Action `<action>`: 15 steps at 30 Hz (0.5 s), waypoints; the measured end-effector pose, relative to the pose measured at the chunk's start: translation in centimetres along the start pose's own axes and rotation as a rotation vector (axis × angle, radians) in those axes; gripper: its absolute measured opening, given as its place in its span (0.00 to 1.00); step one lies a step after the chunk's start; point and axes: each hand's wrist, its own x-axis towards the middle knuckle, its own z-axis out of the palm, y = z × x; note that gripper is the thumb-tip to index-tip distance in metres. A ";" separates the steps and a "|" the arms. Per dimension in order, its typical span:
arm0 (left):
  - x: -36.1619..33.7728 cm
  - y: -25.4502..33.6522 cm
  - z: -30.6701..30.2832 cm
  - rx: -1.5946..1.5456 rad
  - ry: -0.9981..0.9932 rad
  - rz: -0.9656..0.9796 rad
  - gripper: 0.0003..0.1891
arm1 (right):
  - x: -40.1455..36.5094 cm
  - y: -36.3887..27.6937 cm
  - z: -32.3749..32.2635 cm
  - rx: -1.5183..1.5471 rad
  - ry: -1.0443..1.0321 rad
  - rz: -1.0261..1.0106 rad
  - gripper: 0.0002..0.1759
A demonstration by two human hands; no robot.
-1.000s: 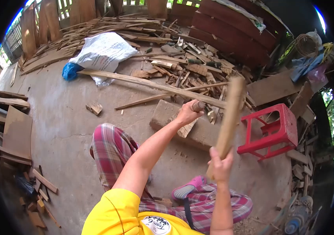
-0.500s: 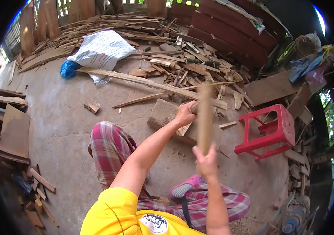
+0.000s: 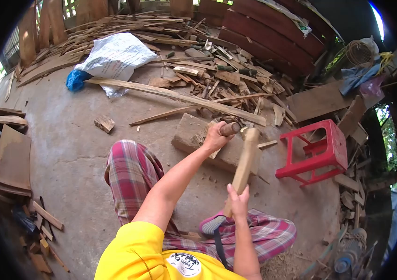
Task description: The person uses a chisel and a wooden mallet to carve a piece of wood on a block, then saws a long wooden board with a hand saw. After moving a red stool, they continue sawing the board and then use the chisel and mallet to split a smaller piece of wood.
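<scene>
Left hand: closed around a round handle (image 3: 229, 129), fingers wrapped about it; the hand (image 3: 214, 138) sits over the wooden block (image 3: 184, 133), and the handle's blunt end pokes out to the right (whatever lies at its other end is hidden by the grip).

Right hand: this one (image 3: 238, 200) is wrapped round the narrow lower part of a wooden club (image 3: 242, 172), nearer the body than the left and off to its right.

Club and handle: the club's long axis runs away from the body, leaning slightly right, so its thick far end lies just beside the handle's exposed end, on the right. The handle points across towards it, the two axes crossing at a clear angle. Whether they touch, I cannot tell. The left hand is the nearer one to the block; the right reaches this spot only through the club.

Block: thick and low, lying on the concrete floor (image 3: 77, 140) beyond the crossed legs, slanting down to the right; a pale wood piece (image 3: 214, 154) shows just under the left hand.

Around it: a long board (image 3: 179, 97) lies slantwise beyond the block, with heaped split wood (image 3: 228, 77) behind. A red stool (image 3: 334, 144) lies tipped over to the right (legs towards the block).
</scene>
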 end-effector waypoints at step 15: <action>2.0 -7.1 -7.3 -0.916 0.766 -0.336 0.13 | 4.6 6.3 2.2 -0.859 -0.153 -0.023 0.33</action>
